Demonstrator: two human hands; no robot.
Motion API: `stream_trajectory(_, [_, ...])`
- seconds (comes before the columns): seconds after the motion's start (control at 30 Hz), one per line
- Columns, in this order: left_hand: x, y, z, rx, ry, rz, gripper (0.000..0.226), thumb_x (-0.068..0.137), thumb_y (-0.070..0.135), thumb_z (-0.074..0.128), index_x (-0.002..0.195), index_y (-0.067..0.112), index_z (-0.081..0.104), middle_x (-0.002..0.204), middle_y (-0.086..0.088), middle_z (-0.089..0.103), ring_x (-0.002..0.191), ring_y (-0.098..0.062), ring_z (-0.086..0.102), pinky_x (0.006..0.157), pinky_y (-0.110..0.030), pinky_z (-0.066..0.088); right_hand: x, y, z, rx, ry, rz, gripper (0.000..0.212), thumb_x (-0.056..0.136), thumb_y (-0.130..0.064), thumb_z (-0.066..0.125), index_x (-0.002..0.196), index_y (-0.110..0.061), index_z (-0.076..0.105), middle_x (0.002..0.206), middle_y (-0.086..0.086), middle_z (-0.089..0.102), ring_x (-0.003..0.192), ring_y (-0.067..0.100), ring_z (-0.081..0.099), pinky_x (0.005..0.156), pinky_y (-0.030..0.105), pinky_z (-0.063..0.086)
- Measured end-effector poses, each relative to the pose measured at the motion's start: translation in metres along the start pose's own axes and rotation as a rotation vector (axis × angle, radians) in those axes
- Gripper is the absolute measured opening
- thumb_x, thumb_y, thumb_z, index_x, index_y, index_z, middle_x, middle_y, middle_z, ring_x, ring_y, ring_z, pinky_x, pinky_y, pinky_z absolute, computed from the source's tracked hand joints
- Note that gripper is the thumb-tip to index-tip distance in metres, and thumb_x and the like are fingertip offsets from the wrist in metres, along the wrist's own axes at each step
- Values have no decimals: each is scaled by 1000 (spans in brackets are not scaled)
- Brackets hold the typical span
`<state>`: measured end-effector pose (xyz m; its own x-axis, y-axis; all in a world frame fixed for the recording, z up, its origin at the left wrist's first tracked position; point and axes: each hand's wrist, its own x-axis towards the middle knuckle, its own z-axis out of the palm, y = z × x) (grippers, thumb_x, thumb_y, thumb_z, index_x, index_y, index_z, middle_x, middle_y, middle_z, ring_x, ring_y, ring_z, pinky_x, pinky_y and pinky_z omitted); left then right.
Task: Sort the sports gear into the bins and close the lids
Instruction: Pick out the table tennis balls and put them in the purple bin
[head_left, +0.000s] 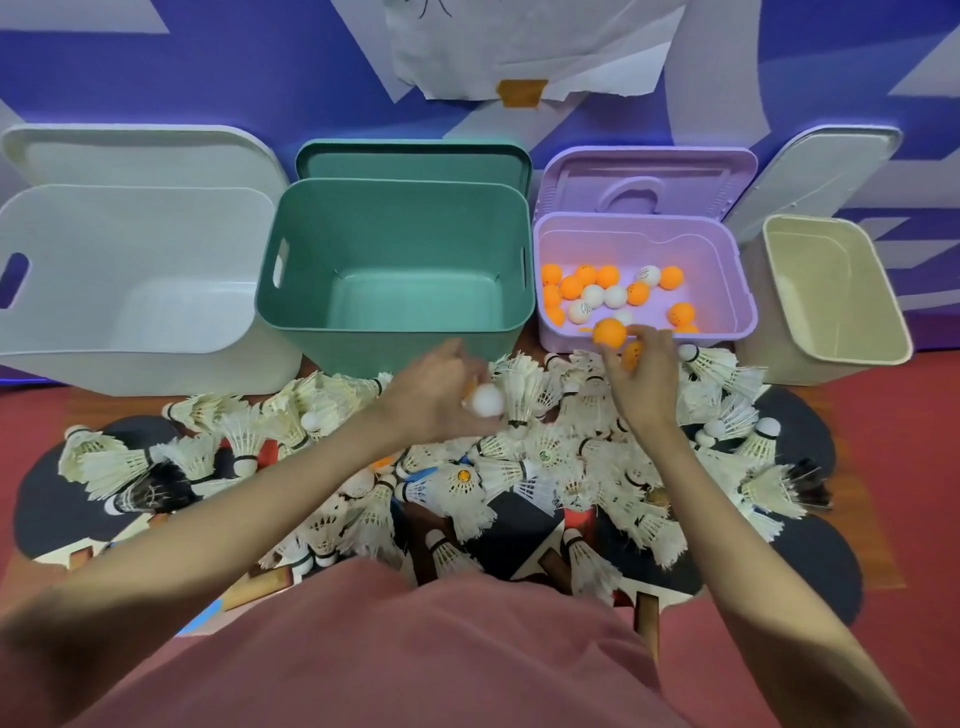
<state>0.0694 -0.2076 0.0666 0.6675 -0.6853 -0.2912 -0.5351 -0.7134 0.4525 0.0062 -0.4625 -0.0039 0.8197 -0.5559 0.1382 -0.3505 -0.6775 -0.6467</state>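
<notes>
Both bare forearms reach up from the frame's lower corners toward mid-frame. The left hand (441, 389) is curled, fingers gripping; the right hand (641, 371) pinches with raised fingertips.

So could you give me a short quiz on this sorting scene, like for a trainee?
1. True or false: the green bin holds ping-pong balls.
2. Which bin has balls in it? A white, B purple, C cream.
3. Fill in: the right hand holds ____ balls.

Key:
1. False; it is empty.
2. B, the purple bin.
3. Orange; one orange ball sits at its fingertips. The left hand holds a white ball.
</notes>
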Motion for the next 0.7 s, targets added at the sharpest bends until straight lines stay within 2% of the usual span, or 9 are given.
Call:
stream_trajectory(0.07, [32, 22, -11, -61, 93, 73, 42, 72, 44, 73, 104, 20, 60, 96, -2, 43, 86, -18, 46, 67, -29, 32, 23, 16, -3, -46, 14, 28, 39, 90, -29, 62, 113, 1, 55, 108, 21, 51, 104, 31, 46, 75, 32, 33])
stream_trajectory(0.17, [98, 49, -17, -60, 185, 143, 44, 74, 40, 72, 110, 19, 60, 102, -8, 46, 98, -25, 48, 73, -31, 36, 64, 39, -4, -120, -21, 93, 42, 90, -30, 61, 118, 1, 53, 105, 23, 54, 106, 32, 43, 80, 35, 33])
stream_trajectory(0.23, [145, 59, -13, 5, 137, 150, 48, 76, 36, 72, 118, 19, 59, 109, -14, 47, 105, -30, 48, 81, -33, 38, 87, 54, -2, -176, -63, 140, 42, 89, -31, 61, 116, 0, 53, 102, 24, 56, 106, 35, 43, 85, 39, 34])
stream_trajectory(0.4, [220, 70, 5, 128, 6, 148, 52, 76, 26, 72, 125, 20, 56, 118, -18, 43, 112, -37, 44, 92, -41, 43, 116, 76, 2, -270, -147, 184, 39, 90, -29, 59, 112, 2, 52, 104, 25, 57, 107, 38, 43, 85, 41, 35])
stream_trajectory(0.5, [240, 68, 14, 174, -44, 159, 51, 79, 24, 69, 128, 18, 55, 120, -19, 44, 113, -38, 46, 92, -42, 44, 118, 77, 1, -235, -176, 191, 39, 90, -22, 59, 119, 3, 50, 114, 29, 48, 109, 41, 44, 89, 41, 35])
stream_trajectory(0.6, [240, 61, 20, 213, -81, 166, 55, 85, 34, 66, 135, 19, 50, 129, -17, 45, 117, -36, 49, 96, -40, 42, 112, 68, -3, -219, -200, 185, 46, 89, -22, 60, 128, 1, 47, 124, 28, 43, 115, 42, 44, 95, 41, 34])
stream_trajectory(0.7, [212, 53, 13, 158, 24, 264, 47, 88, 32, 62, 132, 17, 53, 132, -14, 47, 120, -32, 48, 98, -39, 39, 92, 48, -6, -173, -123, 77, 43, 89, -18, 59, 126, 0, 48, 124, 25, 44, 116, 39, 43, 96, 40, 32])
